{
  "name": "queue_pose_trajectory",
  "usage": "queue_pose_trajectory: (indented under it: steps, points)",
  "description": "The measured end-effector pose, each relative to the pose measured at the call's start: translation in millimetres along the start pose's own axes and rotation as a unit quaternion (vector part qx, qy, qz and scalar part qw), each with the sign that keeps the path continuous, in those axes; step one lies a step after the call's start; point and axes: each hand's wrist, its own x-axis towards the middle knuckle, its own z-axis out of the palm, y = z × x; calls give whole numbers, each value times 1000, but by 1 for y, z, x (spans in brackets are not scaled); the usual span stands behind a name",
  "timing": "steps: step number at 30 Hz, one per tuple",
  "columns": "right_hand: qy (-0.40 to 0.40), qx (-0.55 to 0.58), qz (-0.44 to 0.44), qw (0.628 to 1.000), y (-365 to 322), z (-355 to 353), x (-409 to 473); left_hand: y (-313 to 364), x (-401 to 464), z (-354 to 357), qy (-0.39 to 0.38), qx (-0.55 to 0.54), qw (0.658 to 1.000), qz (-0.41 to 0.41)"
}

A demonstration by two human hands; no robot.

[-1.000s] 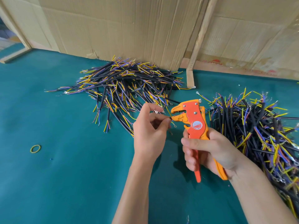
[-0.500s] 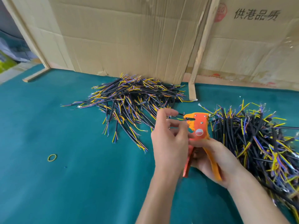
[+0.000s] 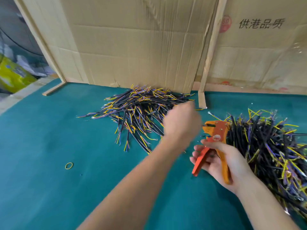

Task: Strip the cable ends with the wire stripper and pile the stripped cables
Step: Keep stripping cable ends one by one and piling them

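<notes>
Left hand [image 3: 181, 123]: blurred over the far cable pile [image 3: 142, 110]; grasp cannot be told.
Right hand [image 3: 221, 161]: loosely grasps the orange wire stripper [image 3: 214, 138], handles apart.
Advice: drop onto that pile, clear of the unstripped heap [image 3: 269, 146].

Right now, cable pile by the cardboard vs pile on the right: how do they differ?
1. The pile by the cardboard lies flat and fanned out; the right pile is heaped thicker and runs out of frame.
2. The left hand, motion-blurred, is over the pile by the cardboard; the right hand holds the wire stripper beside the right pile.
Both hold black cables with yellow and blue cores.
</notes>
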Motion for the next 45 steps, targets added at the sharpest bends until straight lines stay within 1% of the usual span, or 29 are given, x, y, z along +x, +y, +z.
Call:
queue_pose_trajectory:
  steps: [1,2,3,4,5,7,10,12,17,19,22,25,27,28,31,34,38,41,45]
  points:
    - [14,10,-14,1000,0,-2,1,-32,3,0,3,49,997,-57]
    - [34,14,-31,999,-1,-3,4,-62,1,-1,-23,85,990,-114]
    - [49,22,-53,997,0,-4,6,-82,-6,-1,-59,106,983,-137]
    - [67,26,-74,995,-1,-4,7,-94,-14,0,-89,115,979,-144]
    - [79,28,-97,992,-1,-6,9,-98,-21,5,-93,107,980,-141]
    - [103,19,-145,984,-5,-7,9,-103,-23,14,-80,89,983,-142]
    - [132,-19,-194,972,-9,-9,9,-99,-17,15,-78,71,979,-177]
    - [141,-37,-209,967,-10,-10,8,-95,-10,13,-92,64,975,-193]
    - [144,-53,-217,964,-12,-10,6,-95,-1,-4,-140,13,968,-209]
    - [137,-62,-216,965,-11,-11,6,-100,-2,-12,-158,-41,961,-224]
    - [104,-53,-179,977,-12,-10,3,-105,-10,-25,-151,-181,940,-247]
    - [9,-10,-122,992,-19,-5,-5,-101,-33,-34,-105,-303,925,-203]
    - [-63,-11,-94,994,-21,-2,-10,-92,-57,-32,-85,-385,903,-170]
    - [-93,-18,-83,992,-21,1,-12,-87,-70,-28,-78,-407,898,-150]
    - [-143,-34,-74,986,-20,8,-17,-73,-102,-12,-77,-404,906,-103]
    - [-143,-25,-94,985,-20,13,-18,-69,-122,0,-80,-361,925,-81]
    - [-143,-36,-99,984,-21,8,-17,-75,-137,5,-67,-342,935,-63]
    - [-153,-49,-90,983,-17,7,-16,-76,-148,10,-59,-374,922,-77]
    - [-153,-56,-83,983,-14,6,-14,-77,-155,17,-21,-411,906,-97]
